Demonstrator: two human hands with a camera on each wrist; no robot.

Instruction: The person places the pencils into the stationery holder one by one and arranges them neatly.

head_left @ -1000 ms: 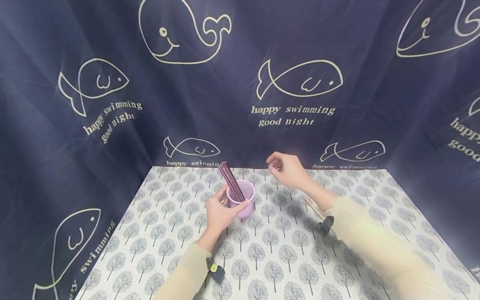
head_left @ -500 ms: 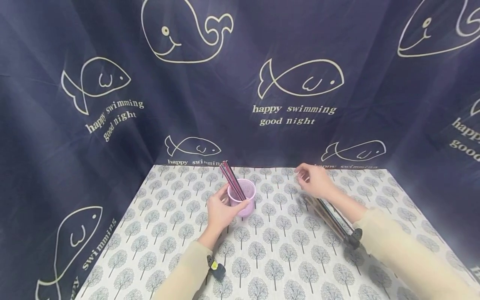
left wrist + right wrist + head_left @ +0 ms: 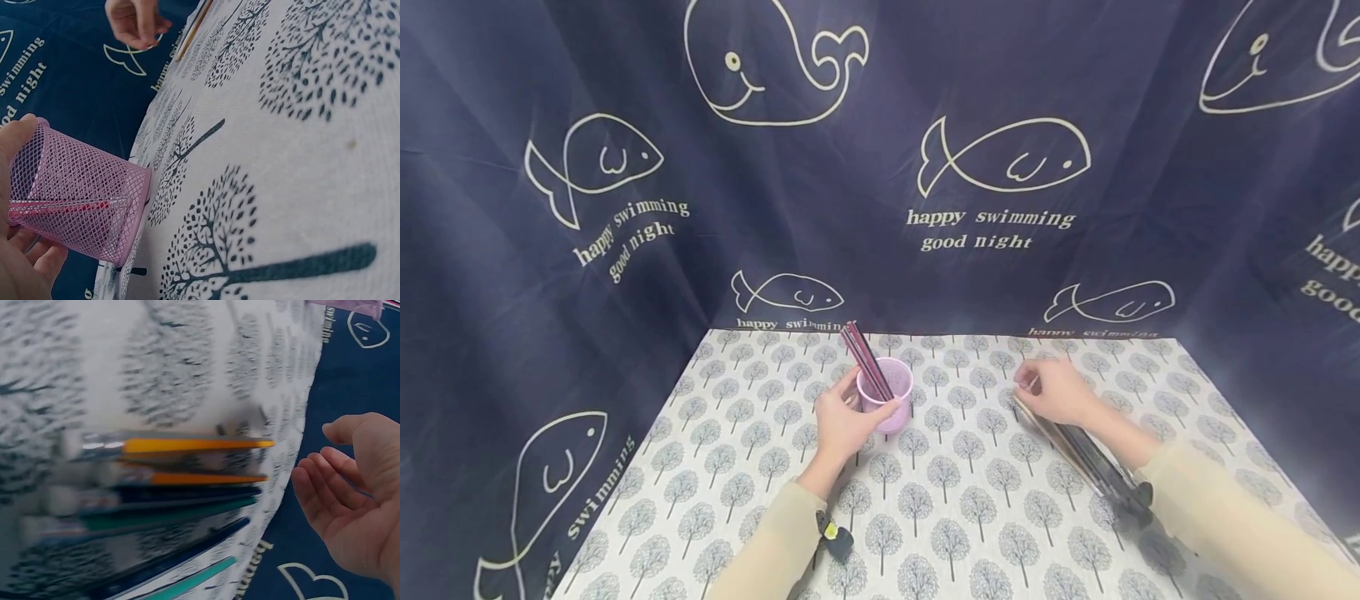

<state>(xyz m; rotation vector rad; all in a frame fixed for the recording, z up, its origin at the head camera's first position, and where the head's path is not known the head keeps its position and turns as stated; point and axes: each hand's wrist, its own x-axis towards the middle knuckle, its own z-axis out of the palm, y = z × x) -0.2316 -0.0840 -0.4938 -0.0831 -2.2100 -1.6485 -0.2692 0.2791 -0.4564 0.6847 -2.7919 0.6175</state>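
Note:
My left hand (image 3: 842,417) grips a pink mesh pen cup (image 3: 892,421) that stands on the table, thumb and fingers round its wall. Several thin dark and pink sticks (image 3: 867,358) lean out of it to the left. My right hand (image 3: 1056,392) hovers above the far right part of the table, its fingers loosely curled and holding nothing. Beside it in the right wrist view lie several slender sticks (image 3: 194,447) in orange, navy and teal. They taper at one end and have pale blurred tips at the other, like paintbrushes. My right forearm partly hides them in the head view.
A white cloth with grey trees (image 3: 955,500) covers the table. Behind and at both sides hangs a dark blue curtain (image 3: 865,208) with fish drawings, close to the table's far edge.
My right hand has moved right and slightly down, away from the cup, to the far end of the loose sticks. The left hand keeps its grip on the cup.

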